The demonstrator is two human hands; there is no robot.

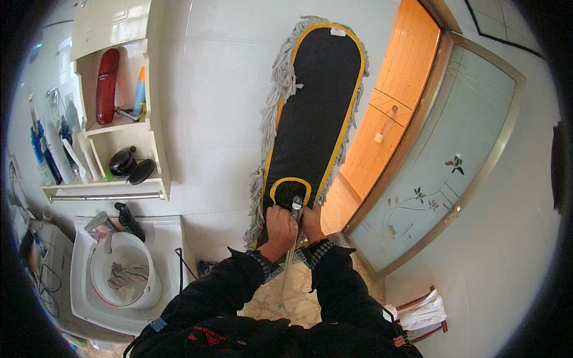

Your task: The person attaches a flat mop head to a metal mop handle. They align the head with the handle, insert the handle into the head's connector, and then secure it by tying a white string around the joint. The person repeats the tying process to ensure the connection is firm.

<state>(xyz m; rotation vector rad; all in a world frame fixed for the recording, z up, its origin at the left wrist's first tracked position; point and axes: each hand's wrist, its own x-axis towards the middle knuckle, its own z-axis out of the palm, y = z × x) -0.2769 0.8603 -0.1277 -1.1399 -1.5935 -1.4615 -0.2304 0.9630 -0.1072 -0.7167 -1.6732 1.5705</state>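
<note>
A long flat dust mop [316,101] stands raised in front of me, its black backing facing me, with yellow edging and grey yarn fringe all round. Near its lower end, a metal joint meets the thin pole [289,265], which slants down toward the floor. My left hand [279,231] is closed on the mop just left of that joint, knuckles up. On the other side of the joint, my right hand [311,224] grips the mop too, its fingertips partly hidden behind the pole and backing.
At left, a white sink [173,238] holds a white bucket [156,285] with grey yarn in water. Above it hangs a cream shelf unit [156,113] with bottles. A frosted glass door [430,161] stands at right, beside an orange wooden door [388,119]. A small stool [441,326] carries white cloth.
</note>
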